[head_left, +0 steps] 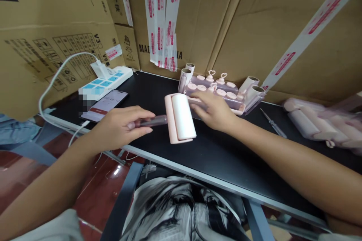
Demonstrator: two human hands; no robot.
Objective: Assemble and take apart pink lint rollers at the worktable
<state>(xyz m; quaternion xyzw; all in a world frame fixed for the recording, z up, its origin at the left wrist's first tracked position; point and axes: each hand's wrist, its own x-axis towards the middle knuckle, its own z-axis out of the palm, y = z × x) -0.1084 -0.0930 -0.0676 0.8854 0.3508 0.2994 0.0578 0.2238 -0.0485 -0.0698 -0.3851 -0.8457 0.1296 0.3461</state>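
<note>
My left hand (120, 126) is closed round the clear handle (151, 121) of a pink lint roller (181, 118), whose white paper roll lies over the black table (215, 150). My right hand (214, 110) rests just right of the roller head, fingers curled against the front of a pink tray (223, 94) that holds round pink pieces and heart-shaped caps. What the right fingers grip, if anything, is hidden.
A phone (106, 104) and a blue-and-white power strip (106, 81) with a plugged charger lie at the left. White roll cores (250, 84) stand beside the tray. A screwdriver (273, 123) and wrapped pink rollers (319, 122) lie at the right. Cardboard boxes wall the back.
</note>
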